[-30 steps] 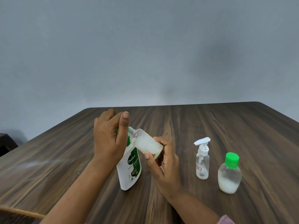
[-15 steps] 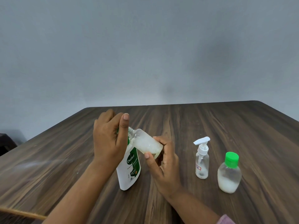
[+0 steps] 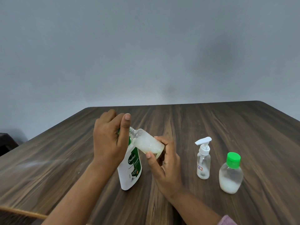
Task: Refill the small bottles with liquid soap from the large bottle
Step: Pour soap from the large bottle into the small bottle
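- Underneath everything lies a dark brown table (image 3: 211, 127) with streaky wood grain and a matte top; its far corners are rounded.
- Behind it rises a plain grey-blue wall (image 3: 146, 46), smooth and bare-looking, with soft shadows on it.
- At the left edge, beyond the table, a dark object (image 3: 6, 142) shows only in part; I cannot tell what it is.
- The large bottle (image 3: 131, 172) stands on the table near the middle, leaning slightly. It is white opaque plastic with a green label, so its fill level is hidden.
- The left hand (image 3: 108, 140) wraps over the green top of the large bottle, fingers curled round it and the thumb lying straight up along the side.
- The right hand (image 3: 165, 163) holds the open small bottle (image 3: 146, 142) by its base, thumb and fingers curled round it.
- That clear, rounded bottle is lifted off the table and tipped over, its bare threaded neck against the large bottle's top; cloudy white soap lies inside it.
- To the right stands a slim clear pump bottle (image 3: 203, 161) with a white pump head, upright, a little whitish residue at the bottom.
- Just right of that, apart from it, a squat clear bottle with a green cap (image 3: 230, 174) stands upright, white soap filling roughly its lower third.
- A pink sleeve (image 3: 227, 220) edge shows on the right arm.
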`<state>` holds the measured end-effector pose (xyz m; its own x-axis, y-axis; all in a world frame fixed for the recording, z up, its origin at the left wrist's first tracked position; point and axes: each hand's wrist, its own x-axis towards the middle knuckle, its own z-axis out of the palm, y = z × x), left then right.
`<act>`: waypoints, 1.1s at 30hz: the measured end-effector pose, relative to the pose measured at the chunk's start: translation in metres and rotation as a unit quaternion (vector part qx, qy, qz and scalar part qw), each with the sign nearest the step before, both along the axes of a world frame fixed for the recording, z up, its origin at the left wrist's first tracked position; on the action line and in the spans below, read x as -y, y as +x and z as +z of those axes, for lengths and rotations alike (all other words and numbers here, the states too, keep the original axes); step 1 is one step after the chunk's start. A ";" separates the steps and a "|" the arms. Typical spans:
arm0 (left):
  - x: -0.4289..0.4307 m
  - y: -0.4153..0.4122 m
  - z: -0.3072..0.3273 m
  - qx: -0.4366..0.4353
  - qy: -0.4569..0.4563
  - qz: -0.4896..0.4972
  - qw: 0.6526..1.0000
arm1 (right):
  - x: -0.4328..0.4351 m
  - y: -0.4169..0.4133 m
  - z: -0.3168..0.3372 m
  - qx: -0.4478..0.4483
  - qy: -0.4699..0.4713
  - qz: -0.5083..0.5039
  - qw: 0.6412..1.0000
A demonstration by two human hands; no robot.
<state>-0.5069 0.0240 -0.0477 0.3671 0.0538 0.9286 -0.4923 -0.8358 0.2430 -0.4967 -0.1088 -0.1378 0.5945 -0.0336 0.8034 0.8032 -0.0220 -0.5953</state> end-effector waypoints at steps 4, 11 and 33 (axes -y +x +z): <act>-0.003 0.001 0.005 -0.008 0.000 0.000 1.000 | -0.001 0.000 0.001 0.001 -0.005 -0.004 1.000; -0.003 0.003 -0.003 0.008 -0.009 0.009 1.000 | -0.001 0.001 -0.001 0.002 -0.006 -0.010 1.000; -0.007 0.004 -0.006 0.030 0.014 0.020 0.999 | 0.000 0.000 0.000 0.001 0.007 0.003 1.000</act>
<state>-0.5031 0.0307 -0.0539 0.3087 0.0409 0.9503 -0.4720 -0.8608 0.1905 -0.4970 -0.1087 -0.1375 0.5931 -0.0406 0.8041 0.8046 -0.0083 -0.5938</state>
